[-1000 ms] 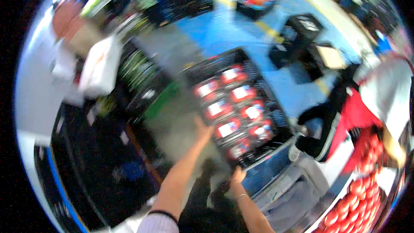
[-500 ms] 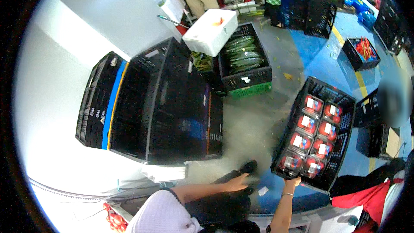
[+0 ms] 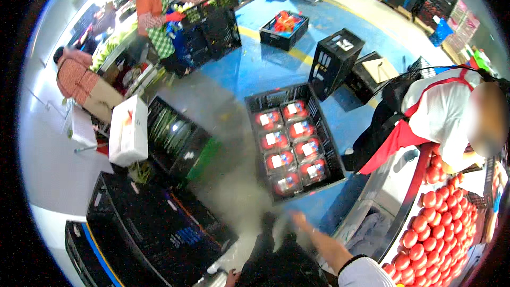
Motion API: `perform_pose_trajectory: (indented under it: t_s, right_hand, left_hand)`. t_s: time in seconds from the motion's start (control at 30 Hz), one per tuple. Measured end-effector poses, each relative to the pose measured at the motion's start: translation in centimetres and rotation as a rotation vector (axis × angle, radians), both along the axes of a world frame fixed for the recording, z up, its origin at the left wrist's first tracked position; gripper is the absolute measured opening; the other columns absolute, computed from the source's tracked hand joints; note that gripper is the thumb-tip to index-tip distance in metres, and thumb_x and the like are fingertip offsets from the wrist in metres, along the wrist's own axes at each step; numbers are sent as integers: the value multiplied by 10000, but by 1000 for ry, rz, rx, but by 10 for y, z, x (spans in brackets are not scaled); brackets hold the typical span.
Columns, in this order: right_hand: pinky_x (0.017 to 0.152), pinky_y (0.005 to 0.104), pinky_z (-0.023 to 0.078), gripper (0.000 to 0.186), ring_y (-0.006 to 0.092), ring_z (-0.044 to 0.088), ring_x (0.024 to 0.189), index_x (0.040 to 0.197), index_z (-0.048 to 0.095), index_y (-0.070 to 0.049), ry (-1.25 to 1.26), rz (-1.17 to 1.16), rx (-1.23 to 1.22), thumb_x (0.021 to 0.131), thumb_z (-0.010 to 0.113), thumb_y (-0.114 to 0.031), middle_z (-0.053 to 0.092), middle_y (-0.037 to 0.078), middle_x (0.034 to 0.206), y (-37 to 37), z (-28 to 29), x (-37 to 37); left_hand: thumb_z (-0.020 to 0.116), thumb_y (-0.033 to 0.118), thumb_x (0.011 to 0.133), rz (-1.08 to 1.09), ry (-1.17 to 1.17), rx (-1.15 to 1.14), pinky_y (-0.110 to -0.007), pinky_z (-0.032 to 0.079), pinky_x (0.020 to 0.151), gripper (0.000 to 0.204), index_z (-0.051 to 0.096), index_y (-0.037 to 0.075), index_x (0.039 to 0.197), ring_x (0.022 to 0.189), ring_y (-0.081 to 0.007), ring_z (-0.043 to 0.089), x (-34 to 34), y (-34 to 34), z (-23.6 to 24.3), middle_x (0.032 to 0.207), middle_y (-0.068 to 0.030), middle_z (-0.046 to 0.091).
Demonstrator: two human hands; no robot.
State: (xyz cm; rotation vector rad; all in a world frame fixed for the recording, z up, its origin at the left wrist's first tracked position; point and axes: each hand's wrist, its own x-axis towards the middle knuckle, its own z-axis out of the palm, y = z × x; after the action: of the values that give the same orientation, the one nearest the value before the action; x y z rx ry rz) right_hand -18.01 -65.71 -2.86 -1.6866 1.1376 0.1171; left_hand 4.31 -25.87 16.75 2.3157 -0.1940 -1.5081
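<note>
Resting on the blue floor [image 3: 326,219] in front of the person is a long black plastic crate [image 3: 279,94] with open-work walls. Inside it, eight clear clamshell packs [image 3: 280,160] of red produce stand in two rows of four, each with a white label on its lid. The person's right hand [image 3: 302,220] is just beside the crate's near end, blurred; it does not appear to hold anything, and how far its fingers are open cannot be told. The left hand [image 3: 232,277] shows only in part at the lower edge, beside the person's dark trousers, well apart from the crate; its grip cannot be made out. To the left are a white foam box [image 3: 129,130], a black crate of long green vegetables [image 3: 175,133] and, nearer, large dark crates [image 3: 159,223]. On the right, a co-worker in a white top and red apron [image 3: 438,106] bends beside a heap of red tomatoes [image 3: 438,228]. Farther off, another co-worker in an orange top and green checked apron [image 3: 162,40] stands by stacked black crates [image 3: 220,29].
</note>
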Motion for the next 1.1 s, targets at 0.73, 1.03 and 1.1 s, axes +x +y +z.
perform_pose_trajectory:
  t_s: [0.73, 1.03, 1.1]
  right_hand:
    - [717, 427, 483, 334, 264, 640, 765, 1154, 609, -92, 377, 380, 105, 947, 428, -281, 676, 100, 868, 45, 92, 8]
    - [727, 400, 494, 432, 244, 635, 803, 1182, 597, -59, 150, -433, 373, 926, 473, -384, 660, 128, 955, -9, 104, -32]
    - [729, 394, 496, 459, 239, 634, 812, 1189, 594, -51, 101, -523, 410, 922, 483, -407, 657, 134, 974, -16, 112, -37]
  left_hand:
    - [610, 317, 891, -616, -277, -246, -349, 486, 641, 405, 519, 1, 1128, 761, -187, 589, 130, -76, -113, 917, -87, 604]
    - [599, 318, 879, -272, 150, -189, -389, 476, 761, 487, 477, -22, 1206, 919, -234, 576, 36, -140, -65, 1061, -144, 576]
    - [596, 315, 876, -111, 307, -265, -401, 474, 795, 512, 464, -28, 1231, 966, -250, 573, 11, -173, -61, 1105, -162, 568]
